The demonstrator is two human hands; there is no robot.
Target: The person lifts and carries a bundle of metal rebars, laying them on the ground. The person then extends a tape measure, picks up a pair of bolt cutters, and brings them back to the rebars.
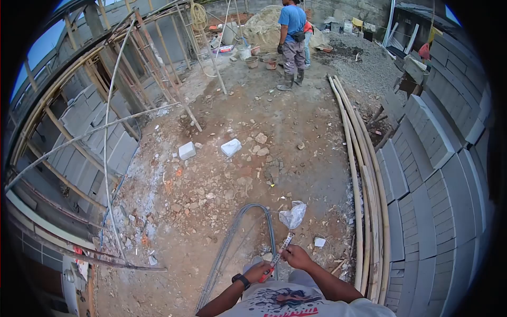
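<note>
A tape measure with a red case [268,275] and a pale, marked blade [288,241] is held low in front of my body. My left hand [257,271], with a dark watch at the wrist, is closed around the red case. My right hand [297,258] pinches the blade, whose end sticks out beyond the fingers, pointing forward. Just left of my hands, a bundle of thin steel rods [232,232] lies bent into a long U. A crumpled clear plastic bag [293,215] rests on the dirt ahead of the blade.
Long bamboo poles [355,174] lie along the right beside stacked grey blocks [422,201]. Bamboo scaffolding [111,100] stands on the left. White block pieces [231,147] and rubble [211,195] dot the ground. A person in a blue shirt [292,24] stands ahead near buckets [252,62].
</note>
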